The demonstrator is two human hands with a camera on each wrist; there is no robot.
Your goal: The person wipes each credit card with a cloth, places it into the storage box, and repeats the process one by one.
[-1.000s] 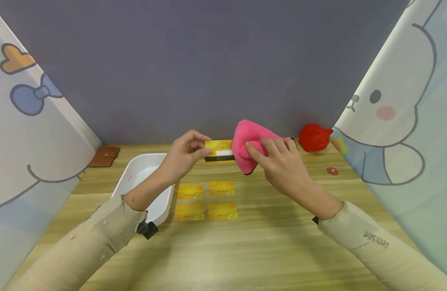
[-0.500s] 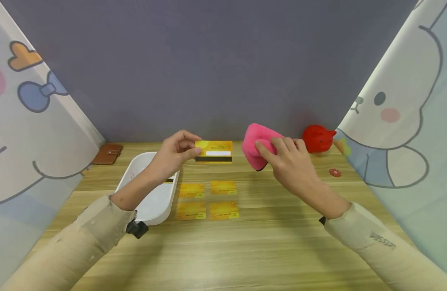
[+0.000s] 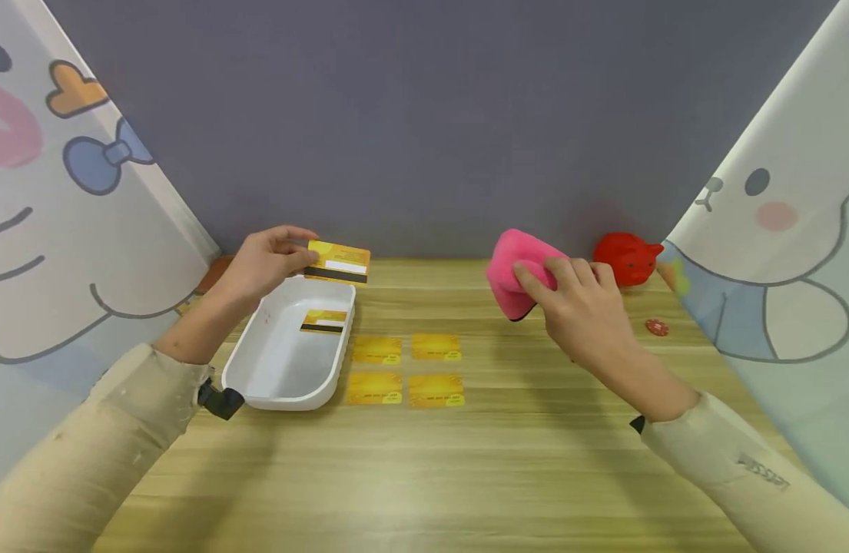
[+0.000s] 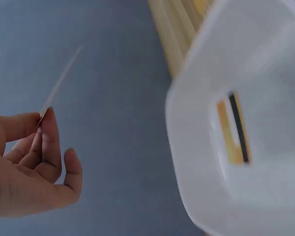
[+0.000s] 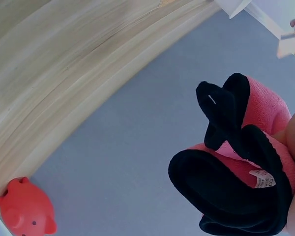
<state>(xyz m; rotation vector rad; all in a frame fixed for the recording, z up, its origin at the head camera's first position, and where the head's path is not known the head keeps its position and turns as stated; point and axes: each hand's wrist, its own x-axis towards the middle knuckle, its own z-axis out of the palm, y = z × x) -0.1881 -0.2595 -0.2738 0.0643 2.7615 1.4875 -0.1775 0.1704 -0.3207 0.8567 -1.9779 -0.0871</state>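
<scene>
My left hand pinches a yellow card with a black stripe by its left end, above the far rim of a white tray. In the left wrist view the card appears edge-on between thumb and fingertip. Another striped yellow card lies inside the tray. My right hand grips a bunched pink cloth with black edging, held up over the table's far right part. The right wrist view shows the cloth's folds and a small white label.
Beside the tray, several yellow cards lie in two rows on the wooden table. At the right stand a red piggy bank and a red poker chip. A brown wallet is partly behind my left hand.
My left hand has drawn the card out of the pink cloth and carried it left to the tray. The right hand, still holding the cloth, has shifted slightly right in view.
</scene>
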